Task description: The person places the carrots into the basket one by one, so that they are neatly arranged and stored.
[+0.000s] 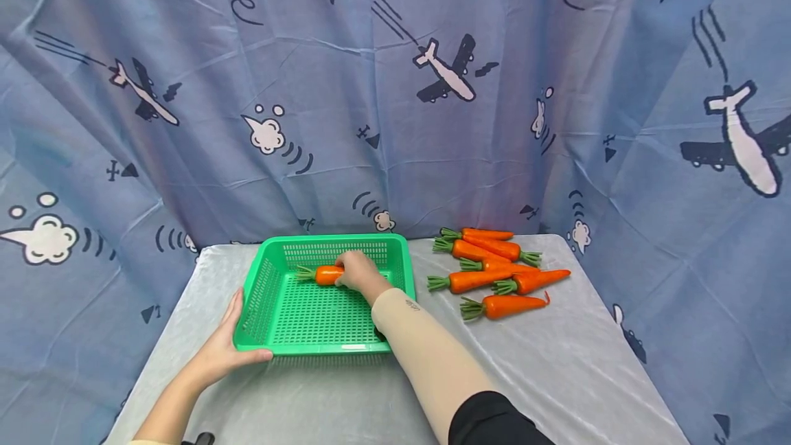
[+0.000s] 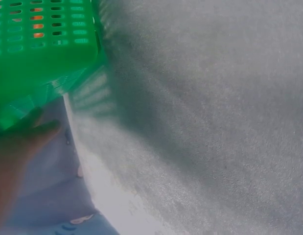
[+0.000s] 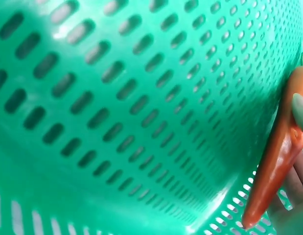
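A green plastic basket (image 1: 321,349) with slotted walls stands on the table. Inside it, near the back wall, my right hand (image 1: 358,272) grips an orange carrot (image 1: 327,275) whose green stem stubs point left. In the right wrist view the tapered end of that carrot (image 3: 273,171) shows beside the thumb, close to the wall. My left hand (image 1: 219,352) rests against the basket's front left corner, fingers straight along the left side and thumb along the front. The left wrist view shows fingers (image 2: 43,129) beside the basket wall (image 2: 48,63), partly cut off.
To the right of the basket lies a loose pile of several carrots (image 1: 494,263), with one carrot (image 1: 509,305) nearer the front. A pale grey cloth covers the table (image 1: 346,404). Blue curtains (image 1: 383,122) printed with airplanes hang behind and at both sides.
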Demonstrator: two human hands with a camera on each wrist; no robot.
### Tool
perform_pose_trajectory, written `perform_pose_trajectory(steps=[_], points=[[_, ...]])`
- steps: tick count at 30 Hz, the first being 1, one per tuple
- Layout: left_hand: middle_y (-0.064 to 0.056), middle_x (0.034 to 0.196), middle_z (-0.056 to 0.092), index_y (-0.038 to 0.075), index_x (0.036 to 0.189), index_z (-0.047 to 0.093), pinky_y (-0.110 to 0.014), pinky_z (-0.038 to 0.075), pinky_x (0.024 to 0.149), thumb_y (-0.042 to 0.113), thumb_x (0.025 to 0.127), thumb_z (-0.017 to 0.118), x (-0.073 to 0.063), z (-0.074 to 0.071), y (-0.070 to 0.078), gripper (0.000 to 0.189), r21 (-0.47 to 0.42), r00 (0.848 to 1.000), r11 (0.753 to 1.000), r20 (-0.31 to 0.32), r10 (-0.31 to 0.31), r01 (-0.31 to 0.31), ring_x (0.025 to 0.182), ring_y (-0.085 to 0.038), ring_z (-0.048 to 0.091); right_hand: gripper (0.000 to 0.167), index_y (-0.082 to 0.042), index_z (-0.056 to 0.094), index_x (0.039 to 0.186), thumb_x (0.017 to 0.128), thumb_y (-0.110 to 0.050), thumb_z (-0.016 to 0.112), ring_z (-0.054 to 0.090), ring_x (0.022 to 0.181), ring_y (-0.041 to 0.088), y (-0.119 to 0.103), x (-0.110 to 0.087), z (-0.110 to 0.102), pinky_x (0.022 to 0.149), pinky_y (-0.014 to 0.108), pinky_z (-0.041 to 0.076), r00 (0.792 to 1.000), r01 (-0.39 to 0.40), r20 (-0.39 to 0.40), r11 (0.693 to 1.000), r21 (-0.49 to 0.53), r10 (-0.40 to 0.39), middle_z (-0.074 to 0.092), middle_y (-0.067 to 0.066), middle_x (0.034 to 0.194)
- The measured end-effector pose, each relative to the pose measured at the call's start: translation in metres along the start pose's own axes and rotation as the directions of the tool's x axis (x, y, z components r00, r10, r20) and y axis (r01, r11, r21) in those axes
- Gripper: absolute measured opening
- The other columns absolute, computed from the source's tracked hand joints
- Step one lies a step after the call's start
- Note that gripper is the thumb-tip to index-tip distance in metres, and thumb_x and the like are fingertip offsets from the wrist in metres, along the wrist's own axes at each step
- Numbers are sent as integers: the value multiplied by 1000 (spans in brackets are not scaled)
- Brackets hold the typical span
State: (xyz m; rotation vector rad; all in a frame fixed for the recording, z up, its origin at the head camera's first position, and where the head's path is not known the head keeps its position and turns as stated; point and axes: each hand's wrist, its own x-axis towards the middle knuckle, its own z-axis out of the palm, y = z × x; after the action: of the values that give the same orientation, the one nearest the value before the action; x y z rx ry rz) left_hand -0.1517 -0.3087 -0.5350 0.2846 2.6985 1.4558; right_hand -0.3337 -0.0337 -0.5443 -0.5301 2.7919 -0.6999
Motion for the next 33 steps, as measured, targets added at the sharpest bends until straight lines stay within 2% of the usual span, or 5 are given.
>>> perform_pose_trajectory(steps=[8, 14, 19, 25, 33], points=[[-21, 168, -13, 18, 162, -12, -75, 8, 113, 18, 71, 91, 0, 0, 2, 137, 2, 1000, 1000, 1, 1, -1, 152, -48, -8, 45, -14, 73, 123, 80, -20, 87, 64, 103, 17, -4, -3, -8, 86, 31, 55, 1000, 4, -28, 1000, -5, -4, 71, 2, 118], [-22, 168, -12, 18, 162, -12, -74, 10, 113, 17, 72, 90, 0, -2, 4, 136, 0, 1000, 1000, 2, 2, -2, 152, -47, -7, 51, -14, 69, 131, 83, -20, 85, 62, 117, 20, -6, -5, -24, 94, 34, 55, 998, 25, -56, 991, 130, -18, 68, 4, 127], [-22, 168, -12, 18, 162, -12, -74, 8, 113, 16, 72, 89, -1, -3, 4, 136, -10, 1000, 1000, 6, -2, 2, 152, -47, -7, 49, -14, 68, 131, 85, -22, 83, 63, 114, 19, -10, -7, -43, 93, 33, 54, 997, 45, -70, 965, 257, -28, 68, 4, 125], [-21, 168, -12, 18, 162, -12, -72, 7, 114, 17, 73, 89, -3, -3, 3, 135, -9, 1000, 1000, 4, 3, -3, 153, -47, -8, 46, -12, 70, 127, 85, -24, 83, 66, 106, 17, -14, -15, -66, 90, 32, 56, 991, 112, -111, 911, 397, -74, 70, 6, 123], [-22, 168, -12, 14, 162, -12, -71, 5, 115, 18, 72, 90, -1, 1, 3, 135, -4, 1000, 1000, 8, 2, -2, 152, -47, -9, 43, -19, 71, 124, 84, -26, 84, 67, 104, 14, -13, -31, -96, 86, 29, 56, 982, 160, -158, 881, 444, -99, 71, 0, 120]])
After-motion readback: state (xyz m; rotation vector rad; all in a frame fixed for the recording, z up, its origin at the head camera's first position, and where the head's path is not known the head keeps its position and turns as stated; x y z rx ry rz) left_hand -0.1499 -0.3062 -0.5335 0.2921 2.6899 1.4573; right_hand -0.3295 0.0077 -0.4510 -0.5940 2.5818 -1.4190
